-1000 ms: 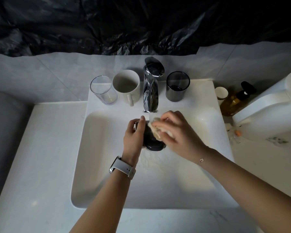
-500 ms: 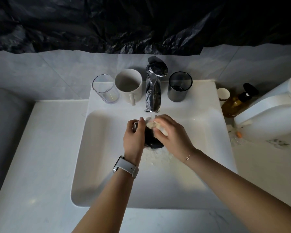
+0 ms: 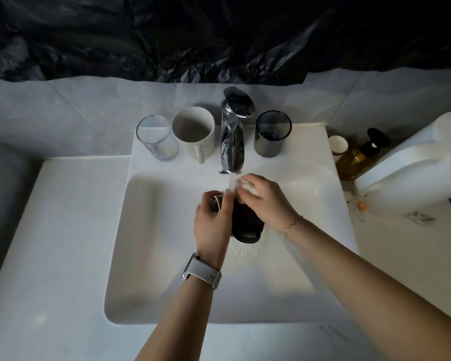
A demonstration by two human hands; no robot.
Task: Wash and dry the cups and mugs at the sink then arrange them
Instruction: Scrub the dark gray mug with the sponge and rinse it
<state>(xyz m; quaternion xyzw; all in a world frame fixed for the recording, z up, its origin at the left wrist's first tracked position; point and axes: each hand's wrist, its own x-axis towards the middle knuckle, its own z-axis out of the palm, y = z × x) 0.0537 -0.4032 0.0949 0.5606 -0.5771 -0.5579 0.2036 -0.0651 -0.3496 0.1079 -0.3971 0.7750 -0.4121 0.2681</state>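
Head view: black mug [image 3: 246, 225] being washed at centre frame.
Left hand [image 3: 212, 225] grips it; right hand [image 3: 267, 201] clutches a sponge [image 3: 248, 187]; three cups at the upper frame wait.

Dark mug [image 3: 246, 225] under running faucet [image 3: 233, 142]

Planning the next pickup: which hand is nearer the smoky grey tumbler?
Right hand: below the smoky grey tumbler, slightly left. Left hand sits farther left and lower.

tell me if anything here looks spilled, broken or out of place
Nothing looks broken. The only oddity: small scraps and an orange bit litter the white counter right of the sink, beside the amber pump bottle. What they are is unclear.
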